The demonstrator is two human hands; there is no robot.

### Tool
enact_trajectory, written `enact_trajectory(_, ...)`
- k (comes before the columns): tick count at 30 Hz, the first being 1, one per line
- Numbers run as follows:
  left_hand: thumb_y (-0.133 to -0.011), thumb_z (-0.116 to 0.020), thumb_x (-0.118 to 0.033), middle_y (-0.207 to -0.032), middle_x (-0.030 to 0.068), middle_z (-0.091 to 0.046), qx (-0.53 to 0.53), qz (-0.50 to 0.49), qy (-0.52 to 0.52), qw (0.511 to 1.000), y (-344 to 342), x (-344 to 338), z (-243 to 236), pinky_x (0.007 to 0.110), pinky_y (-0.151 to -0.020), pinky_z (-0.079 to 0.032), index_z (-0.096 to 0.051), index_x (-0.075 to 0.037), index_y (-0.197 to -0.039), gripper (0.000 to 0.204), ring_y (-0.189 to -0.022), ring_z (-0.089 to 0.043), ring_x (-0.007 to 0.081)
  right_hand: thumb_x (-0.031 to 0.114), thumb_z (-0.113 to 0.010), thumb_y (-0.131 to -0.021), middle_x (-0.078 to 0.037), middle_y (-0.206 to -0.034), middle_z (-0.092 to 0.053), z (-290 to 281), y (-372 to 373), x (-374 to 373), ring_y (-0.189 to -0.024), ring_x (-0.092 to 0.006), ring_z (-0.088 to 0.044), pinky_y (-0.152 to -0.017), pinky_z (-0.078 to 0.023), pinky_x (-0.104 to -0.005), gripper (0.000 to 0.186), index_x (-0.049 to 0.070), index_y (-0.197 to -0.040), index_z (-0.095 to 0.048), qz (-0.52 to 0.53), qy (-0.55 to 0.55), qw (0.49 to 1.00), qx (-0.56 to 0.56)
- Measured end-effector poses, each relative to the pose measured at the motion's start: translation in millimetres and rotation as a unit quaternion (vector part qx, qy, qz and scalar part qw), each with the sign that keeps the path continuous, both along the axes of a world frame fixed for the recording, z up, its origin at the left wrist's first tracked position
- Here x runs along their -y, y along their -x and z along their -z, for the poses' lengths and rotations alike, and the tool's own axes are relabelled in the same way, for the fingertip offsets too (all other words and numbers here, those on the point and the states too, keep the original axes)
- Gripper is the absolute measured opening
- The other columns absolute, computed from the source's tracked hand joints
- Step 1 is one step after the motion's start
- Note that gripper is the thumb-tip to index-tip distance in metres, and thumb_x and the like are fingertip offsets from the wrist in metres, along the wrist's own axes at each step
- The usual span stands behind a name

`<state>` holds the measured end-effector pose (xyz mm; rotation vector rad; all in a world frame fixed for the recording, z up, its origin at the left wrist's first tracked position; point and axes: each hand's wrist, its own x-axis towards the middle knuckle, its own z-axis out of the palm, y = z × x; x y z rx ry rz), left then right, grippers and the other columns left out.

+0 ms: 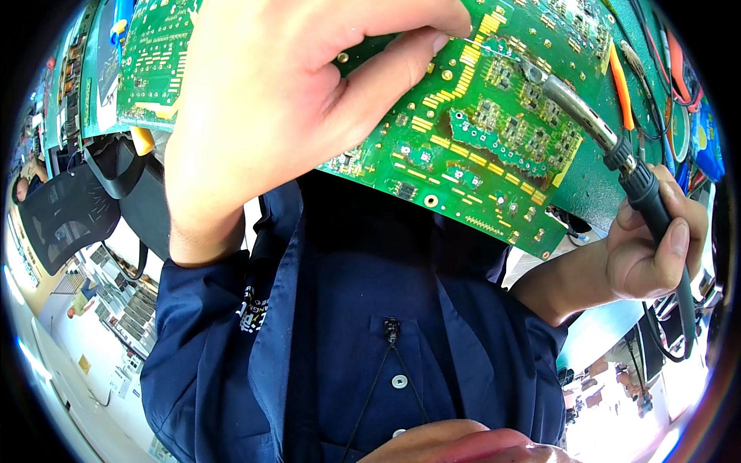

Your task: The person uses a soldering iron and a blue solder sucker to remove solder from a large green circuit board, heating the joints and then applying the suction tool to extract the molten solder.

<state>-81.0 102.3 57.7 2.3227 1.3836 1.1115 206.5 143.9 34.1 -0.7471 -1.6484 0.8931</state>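
A large green circuit board (432, 176) with gold pads and small chips lies in front of me, its near edge slanting down to the right. My left hand (270, 92) reaches over it, thumb and forefinger pinched on a thin, silvery strand that looks like solder wire (492, 49). In my right hand (656, 239) is a soldering iron (585, 114), gripped by its black handle. Its tip points up and left, meeting or nearly meeting the strand's end over the chips; exact contact is too small to tell. A brownish, uneven patch surrounds several chips there.
Left of my left hand shows more green board (154, 69); whether it is the same board, I cannot tell. An orange-handled tool (620, 85) and tangled cables lie right on the green mat (585, 181). A black chair (65, 208) stands left; another person (29, 179) is beyond.
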Motion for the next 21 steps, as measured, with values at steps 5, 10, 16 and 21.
enact_trajectory(5,-0.066,-0.067,0.006,-0.069,0.0090,-0.056,0.004,-0.015,-0.013,1.000,1,1,6,0.030,-0.050,-0.042,-0.068,-0.001,-0.080,0.016,-0.058,-0.056,0.0206,0.021,-0.045,-0.080,-0.030,-0.073,-0.058,-1,-2,-1,-0.040,-0.0166,-0.046,-0.043,-0.040,-0.0262,0.034,-0.010,-0.087,-0.057,-0.002,0.001,1.000,0.004)
enact_trajectory(10,-0.066,-0.066,0.006,-0.069,0.0092,-0.056,-0.004,-0.006,-0.005,1.000,-2,2,-3,0.030,-0.049,-0.042,-0.067,-0.001,-0.081,0.016,-0.057,-0.056,0.0207,0.021,-0.045,-0.081,-0.030,-0.073,-0.058,0,-5,-3,-0.041,-0.0166,-0.047,-0.044,-0.040,-0.0268,0.035,-0.011,-0.089,-0.057,-0.021,-0.005,1.000,0.002)
enact_trajectory(16,-0.067,-0.066,0.005,-0.070,0.0092,-0.056,0.008,-0.001,-0.007,1.000,1,1,7,0.030,-0.050,-0.043,-0.067,-0.001,-0.081,0.015,-0.058,-0.056,0.0209,0.021,-0.044,-0.083,-0.030,-0.076,-0.059,1,-9,-10,-0.043,-0.0166,-0.048,-0.045,-0.041,-0.0267,0.035,-0.010,-0.092,-0.057,-0.075,-0.007,0.997,0.000)
enact_trajectory(21,-0.068,-0.067,0.005,-0.071,0.0093,-0.056,0.002,0.005,0.002,1.000,0,0,0,0.030,-0.050,-0.044,-0.067,-0.001,-0.081,0.015,-0.059,-0.057,0.0213,0.020,-0.044,-0.083,-0.029,-0.082,-0.061,3,-12,-10,-0.045,-0.0171,-0.050,-0.046,-0.042,-0.0265,0.034,-0.010,-0.093,-0.057,-0.068,0.002,0.998,0.003)
